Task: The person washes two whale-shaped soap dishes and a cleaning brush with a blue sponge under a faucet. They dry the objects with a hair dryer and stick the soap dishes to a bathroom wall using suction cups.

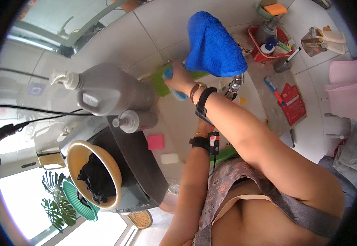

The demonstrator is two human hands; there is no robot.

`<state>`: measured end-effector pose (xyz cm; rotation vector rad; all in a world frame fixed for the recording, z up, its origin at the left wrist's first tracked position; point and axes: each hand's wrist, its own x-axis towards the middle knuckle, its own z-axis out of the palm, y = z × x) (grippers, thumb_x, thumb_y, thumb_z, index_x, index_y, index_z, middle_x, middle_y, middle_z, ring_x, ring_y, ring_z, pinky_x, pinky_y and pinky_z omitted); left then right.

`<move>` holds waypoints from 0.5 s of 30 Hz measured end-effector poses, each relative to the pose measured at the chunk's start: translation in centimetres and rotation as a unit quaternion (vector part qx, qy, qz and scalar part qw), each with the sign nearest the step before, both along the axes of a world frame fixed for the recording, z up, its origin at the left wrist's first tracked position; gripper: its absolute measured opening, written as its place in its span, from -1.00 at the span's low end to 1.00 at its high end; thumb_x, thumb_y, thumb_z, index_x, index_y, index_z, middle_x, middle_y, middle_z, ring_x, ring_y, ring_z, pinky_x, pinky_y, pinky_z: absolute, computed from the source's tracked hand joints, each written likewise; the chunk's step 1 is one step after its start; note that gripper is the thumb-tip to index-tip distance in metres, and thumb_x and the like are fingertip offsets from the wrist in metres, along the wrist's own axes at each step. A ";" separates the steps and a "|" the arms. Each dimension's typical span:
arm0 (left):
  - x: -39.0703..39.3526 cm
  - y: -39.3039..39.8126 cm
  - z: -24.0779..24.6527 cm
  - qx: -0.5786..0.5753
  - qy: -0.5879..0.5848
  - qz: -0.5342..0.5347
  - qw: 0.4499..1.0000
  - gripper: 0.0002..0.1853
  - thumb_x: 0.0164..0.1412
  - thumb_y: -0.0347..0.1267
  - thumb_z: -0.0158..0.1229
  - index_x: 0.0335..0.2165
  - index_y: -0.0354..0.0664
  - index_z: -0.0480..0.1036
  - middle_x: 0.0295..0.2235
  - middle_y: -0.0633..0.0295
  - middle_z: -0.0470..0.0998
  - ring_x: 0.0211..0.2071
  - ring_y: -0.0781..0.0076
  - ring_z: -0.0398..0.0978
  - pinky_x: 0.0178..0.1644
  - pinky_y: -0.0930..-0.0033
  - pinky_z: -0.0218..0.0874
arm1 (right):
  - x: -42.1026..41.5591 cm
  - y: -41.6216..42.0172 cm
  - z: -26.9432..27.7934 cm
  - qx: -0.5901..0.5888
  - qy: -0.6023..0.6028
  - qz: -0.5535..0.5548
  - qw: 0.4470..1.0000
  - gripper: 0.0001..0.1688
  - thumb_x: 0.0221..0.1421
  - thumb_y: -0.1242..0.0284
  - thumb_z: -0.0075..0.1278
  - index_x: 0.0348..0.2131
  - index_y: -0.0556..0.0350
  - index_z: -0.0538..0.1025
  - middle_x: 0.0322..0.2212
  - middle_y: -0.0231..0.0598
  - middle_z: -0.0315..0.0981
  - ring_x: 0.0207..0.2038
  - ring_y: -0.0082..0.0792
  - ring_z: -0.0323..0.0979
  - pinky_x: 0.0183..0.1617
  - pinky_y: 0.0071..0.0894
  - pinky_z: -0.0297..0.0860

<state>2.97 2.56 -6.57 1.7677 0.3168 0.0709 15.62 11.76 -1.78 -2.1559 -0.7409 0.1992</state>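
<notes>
My right hand (pixel 180 77) is closed around a blue-and-white scrubbing brush (pixel 178 94) at the far rim of the pale sink (pixel 178 118), over a green strip (pixel 159 80). My left hand (pixel 205 126) is lower, by the sink, mostly hidden behind my right wrist and its black strap; what it touches cannot be seen. A blue terry cloth (pixel 212 46) hangs over the upper part of a chrome faucet (pixel 237 82). A pink sponge (pixel 155 141) and a white bar of soap (pixel 169 158) lie on the near left edge of the sink.
A large grey pump jug (pixel 117 89) and a smaller pump bottle (pixel 135 121) stand at left. Beyond them, a yellow basin (pixel 118 184) holds black cloth or plastic. At right are a red basket (pixel 252 32) of bottles, a blue-and-red brush (pixel 274 90) and a red packet (pixel 292 106).
</notes>
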 end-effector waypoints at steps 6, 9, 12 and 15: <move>4.9 -0.6 -3.2 -0.692 -0.085 0.013 0.717 -0.55 0.23 -0.26 -0.10 0.05 -0.18 0.17 -0.14 0.19 0.36 -0.19 0.33 0.39 -0.16 0.24 0.29 | -7.2 -10.7 5.6 -0.001 0.062 0.156 0.986 -0.34 -0.20 0.38 0.16 -0.07 0.23 0.32 -0.18 0.06 0.38 -0.13 -0.01 0.38 -0.04 -0.19 0.28; 4.0 -0.1 -1.7 -0.685 -0.097 -0.056 0.720 -0.47 0.26 -0.09 -0.21 0.08 -0.19 0.12 0.01 0.13 0.27 -0.01 0.21 0.28 0.05 0.04 0.13 | -6.9 -19.7 8.8 -0.057 0.136 0.174 0.974 -0.53 -0.12 0.26 0.16 -0.24 0.17 0.45 -0.31 -0.01 0.46 -0.26 -0.12 0.46 -0.18 -0.25 0.34; 3.2 -0.6 -4.0 -0.662 -0.082 0.054 0.743 -0.41 0.26 0.00 -0.23 0.09 -0.17 0.11 0.08 0.11 0.22 0.08 0.16 0.21 0.15 -0.02 0.05 | -4.7 -26.4 7.1 -0.191 0.185 0.112 0.957 -0.56 -0.01 0.16 0.07 -0.27 0.16 0.46 -0.38 -0.03 0.47 -0.41 -0.15 0.48 -0.36 -0.32 0.36; 3.3 -0.7 -3.3 -0.684 -0.064 0.130 0.715 -0.50 0.26 -0.19 -0.22 0.09 -0.20 0.10 0.04 0.11 0.27 0.04 0.13 0.26 0.11 0.03 0.12 | -3.4 -28.8 1.8 -0.257 0.268 -0.010 0.929 -0.49 0.06 0.05 -0.05 -0.21 0.11 0.43 -0.51 -0.09 0.47 -0.53 -0.19 0.46 -0.47 -0.30 0.35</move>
